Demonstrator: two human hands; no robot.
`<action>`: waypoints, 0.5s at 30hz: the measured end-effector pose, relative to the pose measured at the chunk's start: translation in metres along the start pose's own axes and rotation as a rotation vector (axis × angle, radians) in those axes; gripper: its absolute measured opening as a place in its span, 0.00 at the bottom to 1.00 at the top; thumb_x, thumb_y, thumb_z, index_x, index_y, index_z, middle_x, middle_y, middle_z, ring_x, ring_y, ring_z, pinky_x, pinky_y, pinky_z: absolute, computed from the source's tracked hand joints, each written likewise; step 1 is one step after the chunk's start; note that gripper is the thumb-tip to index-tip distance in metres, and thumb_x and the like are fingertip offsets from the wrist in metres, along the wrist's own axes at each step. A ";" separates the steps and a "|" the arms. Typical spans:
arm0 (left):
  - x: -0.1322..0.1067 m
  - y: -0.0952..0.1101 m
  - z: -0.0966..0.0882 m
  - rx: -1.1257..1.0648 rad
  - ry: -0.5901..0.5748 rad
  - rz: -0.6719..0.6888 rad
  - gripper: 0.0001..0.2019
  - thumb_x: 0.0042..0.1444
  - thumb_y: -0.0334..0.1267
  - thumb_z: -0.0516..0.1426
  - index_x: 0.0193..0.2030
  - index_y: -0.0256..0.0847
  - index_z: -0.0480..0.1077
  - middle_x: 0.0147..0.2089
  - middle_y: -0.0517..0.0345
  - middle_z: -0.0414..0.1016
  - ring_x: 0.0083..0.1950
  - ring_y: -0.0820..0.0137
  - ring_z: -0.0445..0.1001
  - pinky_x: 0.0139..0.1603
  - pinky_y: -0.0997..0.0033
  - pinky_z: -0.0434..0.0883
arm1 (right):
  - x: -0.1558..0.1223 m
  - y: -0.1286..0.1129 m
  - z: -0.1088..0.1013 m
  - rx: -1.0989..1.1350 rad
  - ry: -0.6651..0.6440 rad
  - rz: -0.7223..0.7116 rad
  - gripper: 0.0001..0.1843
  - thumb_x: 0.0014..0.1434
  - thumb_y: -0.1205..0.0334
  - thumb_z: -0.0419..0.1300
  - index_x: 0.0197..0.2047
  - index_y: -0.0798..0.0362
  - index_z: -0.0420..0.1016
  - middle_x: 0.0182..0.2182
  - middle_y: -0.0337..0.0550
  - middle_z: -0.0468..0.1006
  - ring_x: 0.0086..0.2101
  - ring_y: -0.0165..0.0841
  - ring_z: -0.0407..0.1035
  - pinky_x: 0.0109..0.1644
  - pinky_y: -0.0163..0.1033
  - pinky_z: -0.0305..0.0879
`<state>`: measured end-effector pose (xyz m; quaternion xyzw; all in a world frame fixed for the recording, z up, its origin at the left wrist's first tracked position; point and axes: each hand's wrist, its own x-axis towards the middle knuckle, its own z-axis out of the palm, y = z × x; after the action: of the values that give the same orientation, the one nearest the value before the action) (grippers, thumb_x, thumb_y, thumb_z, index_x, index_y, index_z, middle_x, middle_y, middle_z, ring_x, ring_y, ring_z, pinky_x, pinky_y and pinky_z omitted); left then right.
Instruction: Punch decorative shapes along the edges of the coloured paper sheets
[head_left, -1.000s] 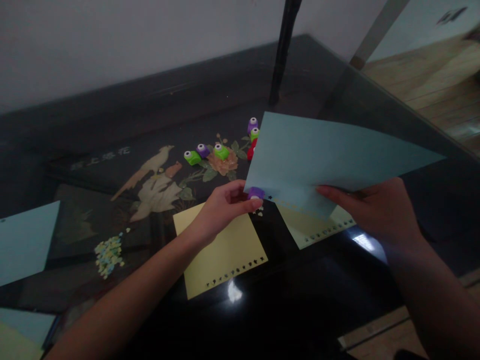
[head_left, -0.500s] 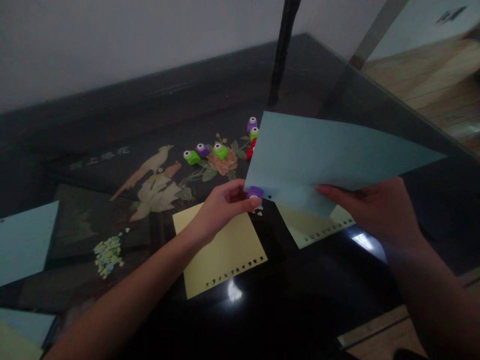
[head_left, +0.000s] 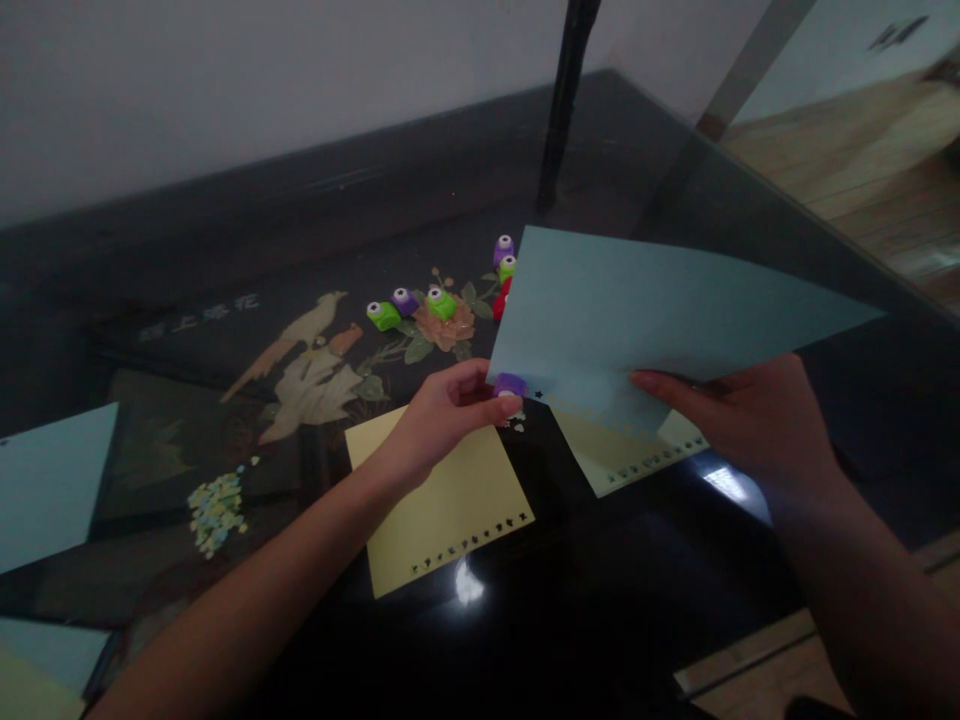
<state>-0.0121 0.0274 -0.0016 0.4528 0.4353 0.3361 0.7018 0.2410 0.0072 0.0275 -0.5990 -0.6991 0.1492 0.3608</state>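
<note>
A small purple paper punch (head_left: 512, 384) is pinched in my left hand (head_left: 457, 405), thumb pressing its white top. The punch sits at the lower left corner of a blue paper sheet (head_left: 600, 310). One star-shaped hole shows in the sheet just right of the punch. My right hand (head_left: 757, 420) grips the sheet's lower edge, thumb on top and the other fingers hidden beneath. A few tiny cut-outs (head_left: 517, 426) lie on the table below the punch. Under my left wrist is a yellow sheet (head_left: 457, 510) with a row of punched holes; another yellow sheet (head_left: 600, 460) lies partly beneath the blue one.
Several punches, among them a green punch (head_left: 441, 303) and a partly covered red punch (head_left: 502, 302), stand farther back on the dark glass table (head_left: 300, 220). At left are a pile of paper cut-outs (head_left: 216, 512) and a blue sheet (head_left: 52, 490). A black post (head_left: 566, 100) rises behind.
The blue sheet's right end has dipped and shifted slightly left. Both hands keep nearly the same places and grips.
</note>
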 end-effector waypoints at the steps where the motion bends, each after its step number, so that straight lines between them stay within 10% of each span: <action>1: 0.000 0.000 0.000 -0.002 -0.002 0.002 0.13 0.46 0.39 0.67 0.38 0.38 0.73 0.35 0.59 0.74 0.36 0.73 0.71 0.39 0.72 0.68 | 0.000 0.000 0.000 0.000 -0.001 -0.001 0.07 0.49 0.54 0.65 0.24 0.44 0.75 0.27 0.36 0.82 0.30 0.42 0.77 0.36 0.47 0.72; 15: 0.000 0.001 0.000 0.015 -0.003 0.013 0.13 0.46 0.38 0.66 0.37 0.37 0.72 0.34 0.59 0.74 0.35 0.73 0.70 0.35 0.74 0.68 | 0.000 0.002 0.001 0.010 0.005 -0.026 0.08 0.49 0.55 0.66 0.22 0.46 0.75 0.25 0.39 0.82 0.29 0.43 0.77 0.35 0.45 0.70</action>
<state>-0.0116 0.0278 -0.0009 0.4613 0.4336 0.3368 0.6970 0.2418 0.0079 0.0255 -0.5885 -0.7051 0.1466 0.3673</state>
